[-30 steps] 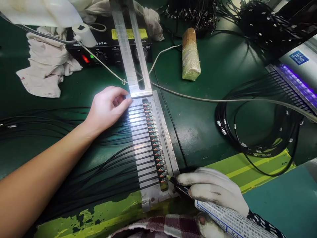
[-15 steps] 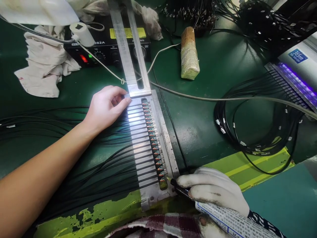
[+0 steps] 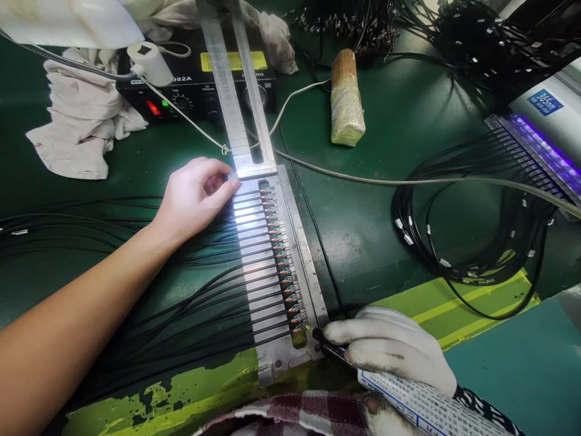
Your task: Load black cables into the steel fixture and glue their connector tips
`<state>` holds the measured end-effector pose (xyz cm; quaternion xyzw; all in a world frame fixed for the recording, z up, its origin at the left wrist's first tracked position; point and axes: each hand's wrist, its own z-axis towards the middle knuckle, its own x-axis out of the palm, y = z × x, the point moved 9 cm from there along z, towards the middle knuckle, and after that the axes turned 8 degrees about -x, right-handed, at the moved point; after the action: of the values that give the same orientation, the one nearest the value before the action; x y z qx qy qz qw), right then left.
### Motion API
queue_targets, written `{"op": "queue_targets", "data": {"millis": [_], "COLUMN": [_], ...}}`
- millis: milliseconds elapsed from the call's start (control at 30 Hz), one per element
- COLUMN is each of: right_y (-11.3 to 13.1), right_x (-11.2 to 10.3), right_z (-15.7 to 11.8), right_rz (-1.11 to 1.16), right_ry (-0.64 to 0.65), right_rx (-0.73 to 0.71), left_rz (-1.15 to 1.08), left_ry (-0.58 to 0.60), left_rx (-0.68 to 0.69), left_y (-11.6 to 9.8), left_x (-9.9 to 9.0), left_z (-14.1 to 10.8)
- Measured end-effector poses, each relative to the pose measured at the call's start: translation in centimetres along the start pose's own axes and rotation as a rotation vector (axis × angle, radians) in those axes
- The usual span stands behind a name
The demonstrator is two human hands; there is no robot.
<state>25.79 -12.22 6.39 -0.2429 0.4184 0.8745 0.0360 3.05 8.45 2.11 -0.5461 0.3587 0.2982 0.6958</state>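
Observation:
A metal fixture plate [image 3: 272, 363] lies on the green table, with several black cables [image 3: 267, 284] laid side by side across it. Their stripped ends with small connectors [image 3: 290, 289] line up over its slot. My bare left hand [image 3: 195, 197] pinches the upper left edge of the plate between thumb and fingers. My gloved right hand [image 3: 394, 348] is wrapped round a dispenser bottle [image 3: 408, 402] with printed labels and a black front end. Its thin tip touches or nearly touches the connector nearest me at the plate's lower end.
Behind the plate stands a black control box [image 3: 195, 97] under a slotted metal bar [image 3: 227, 91]. White cloth [image 3: 82, 115] lies at the left. A wrapped block [image 3: 347, 100], coiled black cables [image 3: 408, 224] and a purple-lit 365nm lamp [image 3: 544, 145] are to the right.

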Motion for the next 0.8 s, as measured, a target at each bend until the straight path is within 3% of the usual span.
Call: {"op": "queue_targets", "data": {"millis": [800], "right_y": [-0.27], "right_x": [-0.11], "right_z": [0.45], "right_rz": [-0.022], "right_ry": [0.024], "right_rx": [-0.021], "left_rz": [-0.006], "left_ry": [-0.017], "left_rx": [-0.006], "left_y": [0.15], "left_x": [0.03], "left_z": [-0.01]}}
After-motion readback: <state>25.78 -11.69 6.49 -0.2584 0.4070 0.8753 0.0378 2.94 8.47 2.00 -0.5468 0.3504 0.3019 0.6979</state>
